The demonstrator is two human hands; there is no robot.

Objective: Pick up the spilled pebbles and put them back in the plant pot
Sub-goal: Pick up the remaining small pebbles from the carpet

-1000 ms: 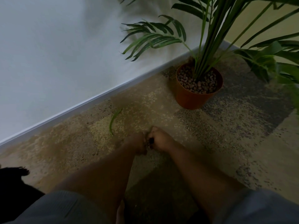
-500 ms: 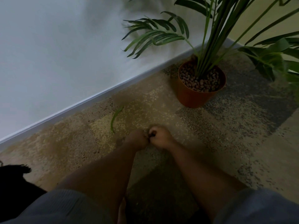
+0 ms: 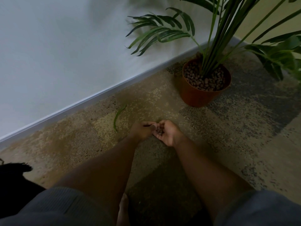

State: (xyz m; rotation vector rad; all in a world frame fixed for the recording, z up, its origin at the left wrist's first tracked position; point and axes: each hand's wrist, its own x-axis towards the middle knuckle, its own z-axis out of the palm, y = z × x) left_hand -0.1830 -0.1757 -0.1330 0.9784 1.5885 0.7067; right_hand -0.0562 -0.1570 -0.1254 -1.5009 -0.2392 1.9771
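Note:
My right hand [image 3: 167, 133] is turned palm up and cupped, with several small brown pebbles [image 3: 159, 131] lying in it. My left hand [image 3: 141, 130] is right beside it, fingers curled, its fingertips touching the edge of the right palm; whether it holds any pebbles I cannot tell. Both hands hover just above the carpet. The orange plant pot [image 3: 195, 95] stands on the floor up and to the right of the hands, filled with brown pebbles [image 3: 203, 80] around the stems of a palm plant [image 3: 213, 46].
A fallen green leaf [image 3: 118, 116] lies on the speckled carpet [image 3: 228, 136] left of the hands. A white wall with a skirting board [image 3: 81, 103] runs diagonally behind. Palm fronds overhang the pot and the right side. A dark object [image 3: 14, 175] sits at the left edge.
My right hand has turned palm up and opened into a cup, showing the pebbles. Both hands stayed together on the same spot of carpet.

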